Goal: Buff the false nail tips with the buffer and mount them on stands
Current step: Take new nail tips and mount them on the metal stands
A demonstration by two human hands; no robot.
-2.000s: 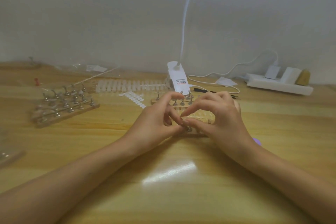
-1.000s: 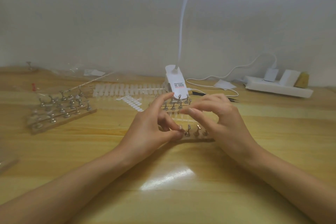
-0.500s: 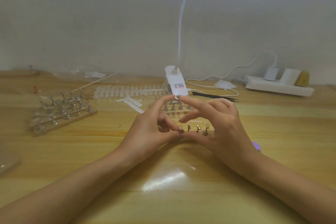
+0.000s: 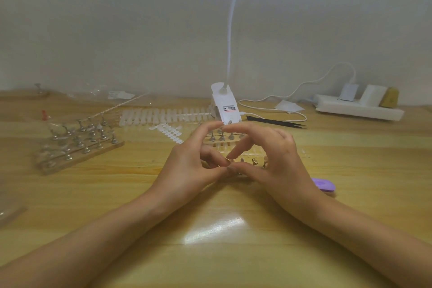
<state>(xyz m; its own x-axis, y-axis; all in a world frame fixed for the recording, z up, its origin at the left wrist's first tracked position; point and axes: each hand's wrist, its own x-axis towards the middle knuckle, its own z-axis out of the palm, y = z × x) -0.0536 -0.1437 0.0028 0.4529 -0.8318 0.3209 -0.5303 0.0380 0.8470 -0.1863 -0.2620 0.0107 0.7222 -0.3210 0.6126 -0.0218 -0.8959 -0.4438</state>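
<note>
On the table's near middle, the left hand (image 4: 194, 168) and right hand (image 4: 278, 159) both pinch one small stand (image 4: 228, 161) at the end of a row of stands (image 4: 253, 161). Whether a nail tip sits on it is too small to tell. A sideways squeeze could topple the stand or flick a tip away. The purple buffer (image 4: 323, 186) lies unused just to the right. Farther left, a rack (image 4: 93, 155) holds many stands. Beyond it lie strips of nail tips (image 4: 163, 114).
</note>
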